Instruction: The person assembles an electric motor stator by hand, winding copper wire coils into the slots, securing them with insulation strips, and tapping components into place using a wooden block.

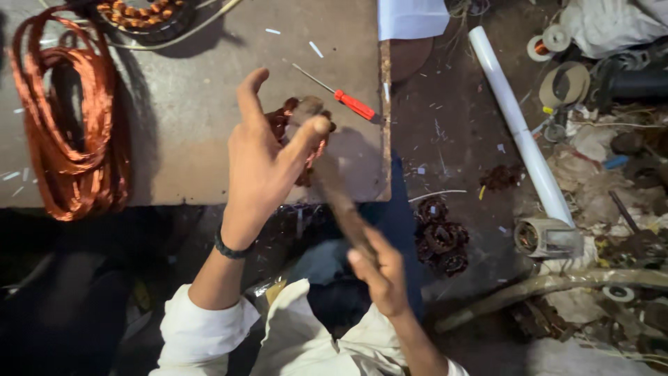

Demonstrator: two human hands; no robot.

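Evidently I'm mid-strike: my left hand (261,163) steadies the copper coil bundle (296,136) beneath its spread fingers, my right hand (379,268) grips the wooden mallet (334,181); next blow needs fingers clear.

Worn grey workbench (181,146); dim, debris-strewn floor (452,139) at right.

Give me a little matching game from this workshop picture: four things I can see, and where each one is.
Things:
1. copper wire coil
2. red-handled screwdriver
3. white tube
4. wooden stick

Places:
A. on the floor, right of the bench
B. in the right hand
C. at the bench's left end
D. on the bench near its right edge, just past the left hand

Pairs: 1-C, 2-D, 3-A, 4-B
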